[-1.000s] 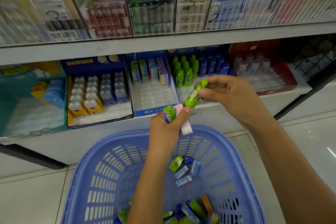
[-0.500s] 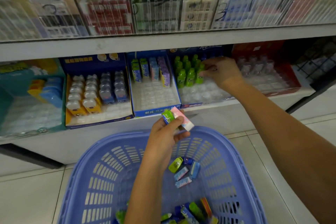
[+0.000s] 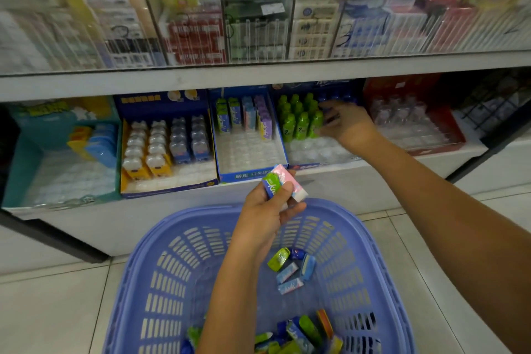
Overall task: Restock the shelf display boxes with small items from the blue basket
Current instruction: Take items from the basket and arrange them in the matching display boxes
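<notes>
Right hand (image 3: 346, 123) reached deep into the display box of green bottles (image 3: 298, 119), forearm running back toward five o'clock; fingertips blurred at the right edge of the bottle rows, touching or just beside the front right bottle; cannot tell whether anything is pinched there or the fingers lie loose. Left hand (image 3: 265, 210) raised over the far rim of the blue basket (image 3: 149, 282), back of the hand upward, thumb and fingers clasping two small packs: a green-and-blue pack (image 3: 270, 183) and a pink-and-white pack (image 3: 288, 182) fanned apart at the top; forearm dropping toward six o'clock and hiding part of the basket floor. In the basket, at four o'clock from the left hand, a small cluster of loose packs (image 3: 290, 270); at six o'clock, by the near rim, a larger heap of mixed packs (image 3: 298, 336). At eleven o'clock from the left hand, a blue display box (image 3: 250, 175) with upright packs at its back and bare clear slots in front; farther at nine o'clock, a box of white-topped items (image 3: 163, 146); at two o'clock past the right hand, a red box of clear items (image 3: 413, 121). Above, at twelve o'clock, an upper shelf (image 3: 258, 75) with clear-fronted bins.
</notes>
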### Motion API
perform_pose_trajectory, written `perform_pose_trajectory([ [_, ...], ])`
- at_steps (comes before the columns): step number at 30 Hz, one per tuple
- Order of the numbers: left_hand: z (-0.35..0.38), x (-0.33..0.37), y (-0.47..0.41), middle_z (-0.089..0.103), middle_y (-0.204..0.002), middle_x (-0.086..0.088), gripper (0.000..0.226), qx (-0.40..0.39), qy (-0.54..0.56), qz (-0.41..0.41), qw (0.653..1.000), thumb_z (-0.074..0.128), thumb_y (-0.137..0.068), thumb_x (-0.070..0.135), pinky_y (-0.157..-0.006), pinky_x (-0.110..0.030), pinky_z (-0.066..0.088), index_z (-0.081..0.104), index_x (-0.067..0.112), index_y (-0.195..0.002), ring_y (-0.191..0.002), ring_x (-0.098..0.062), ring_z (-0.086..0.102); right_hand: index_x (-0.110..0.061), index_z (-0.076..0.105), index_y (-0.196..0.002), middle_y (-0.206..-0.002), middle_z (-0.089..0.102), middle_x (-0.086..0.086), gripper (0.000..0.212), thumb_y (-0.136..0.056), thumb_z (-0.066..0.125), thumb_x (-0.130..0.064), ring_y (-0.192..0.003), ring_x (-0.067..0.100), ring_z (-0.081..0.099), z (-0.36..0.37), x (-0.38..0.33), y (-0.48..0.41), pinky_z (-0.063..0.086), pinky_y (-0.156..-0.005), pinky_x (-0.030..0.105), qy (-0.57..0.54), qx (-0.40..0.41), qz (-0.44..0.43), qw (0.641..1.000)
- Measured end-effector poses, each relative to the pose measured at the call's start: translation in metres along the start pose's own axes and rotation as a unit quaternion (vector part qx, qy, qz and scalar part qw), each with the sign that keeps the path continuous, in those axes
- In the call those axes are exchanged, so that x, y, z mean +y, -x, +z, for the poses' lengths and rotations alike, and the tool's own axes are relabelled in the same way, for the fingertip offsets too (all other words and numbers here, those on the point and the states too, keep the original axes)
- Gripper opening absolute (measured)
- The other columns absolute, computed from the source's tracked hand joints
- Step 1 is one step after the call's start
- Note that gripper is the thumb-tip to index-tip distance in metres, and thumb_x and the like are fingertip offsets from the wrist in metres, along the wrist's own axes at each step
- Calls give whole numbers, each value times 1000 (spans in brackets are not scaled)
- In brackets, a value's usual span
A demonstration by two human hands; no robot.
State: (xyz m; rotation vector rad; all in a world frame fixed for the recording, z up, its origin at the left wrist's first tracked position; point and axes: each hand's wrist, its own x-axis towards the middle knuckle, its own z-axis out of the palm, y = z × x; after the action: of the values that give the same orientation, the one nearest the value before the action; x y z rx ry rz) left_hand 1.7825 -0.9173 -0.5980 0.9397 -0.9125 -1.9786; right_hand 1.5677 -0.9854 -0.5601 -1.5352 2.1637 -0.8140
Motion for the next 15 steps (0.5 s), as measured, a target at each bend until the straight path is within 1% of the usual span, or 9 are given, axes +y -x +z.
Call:
perform_pose_trajectory([
  [2, -2, 1, 3, 67, -88, -6, 13, 7, -37, 11, 999, 51, -96, 9, -64, -22, 57, 63, 13, -99, -74, -12, 65, -12, 58, -121, -95, 59, 3, 45, -79, 74, -17, -82, 14, 56, 0, -9, 24, 39, -71, 14, -1, 32, -14, 999],
  [3, -2, 3, 5, 67, -89, -8, 12, 3, -61, 18, 998, 51, -96, 9, -61, -21, 57, 62, 13, -99, -72, -12, 66, -14, 62, -113, -89, 60, -1, 36, -79, 74, -21, -74, 12, 56, 1, -14, 39, 40, -68, 16, -21, 10, -27, 999],
  [5, -4, 5, 10, 68, -87, -9, 10, -4, -131, 46, 990, 51, -96, 12, -57, -21, 55, 60, 10, -99, -67, -11, 66, -20, 68, -95, -78, 64, -4, 19, -79, 74, -27, -58, 8, 58, 2, -29, 72, 46, -58, 21, -118, -106, -37, 987],
  [6, -6, 6, 11, 67, -83, -8, 10, 0, -185, 75, 980, 52, -96, 15, -55, -21, 53, 60, 10, -97, -65, -10, 64, -22, 70, -94, -77, 66, -2, 18, -78, 75, -30, -55, 7, 59, 2, -37, 85, 47, -53, 19, -156, -153, -37, 975],
  [7, -8, 6, 14, 64, -77, -7, 11, 4, -247, 108, 963, 53, -96, 20, -54, -21, 50, 61, 12, -94, -61, -8, 61, -23, 71, -94, -78, 68, 1, 21, -77, 75, -33, -54, 8, 59, 3, -45, 95, 47, -51, 18, -173, -177, -37, 968],
  [9, -12, 7, 19, 51, -60, 1, 13, 21, -355, 176, 918, 54, -95, 29, -49, -15, 36, 58, 24, -84, -50, -4, 45, -17, 70, -90, -74, 69, 4, 25, -74, 77, -35, -52, 11, 58, 6, -57, 106, 46, -48, 19, -179, -165, -29, 970],
  [11, -14, 6, 22, 38, -52, 6, 13, 38, -387, 226, 893, 56, -94, 30, -46, -16, 28, 56, 28, -82, -46, -5, 35, -7, 66, -81, -65, 67, 7, 30, -73, 78, -34, -48, 11, 58, 12, -64, 108, 47, -47, 20, -193, -134, 8, 972],
  [13, -15, 8, 25, 46, -56, 10, 4, 52, -386, 248, 887, 58, -93, 27, -49, -13, 31, 61, 27, -91, -50, -3, 39, -3, 64, -75, -62, 67, 11, 33, -72, 78, -32, -48, 11, 60, 16, -69, 109, 50, -49, 20, -209, -123, 57, 969],
  [15, -17, 8, 26, 57, -72, 9, 13, 76, -392, 258, 880, 60, -92, 25, -56, -11, 35, 67, 24, -103, -60, -1, 47, -3, 66, -74, -64, 70, 11, 28, -72, 80, -27, -52, 12, 65, 20, -74, 108, 54, -53, 20, -227, -129, 88, 961],
])
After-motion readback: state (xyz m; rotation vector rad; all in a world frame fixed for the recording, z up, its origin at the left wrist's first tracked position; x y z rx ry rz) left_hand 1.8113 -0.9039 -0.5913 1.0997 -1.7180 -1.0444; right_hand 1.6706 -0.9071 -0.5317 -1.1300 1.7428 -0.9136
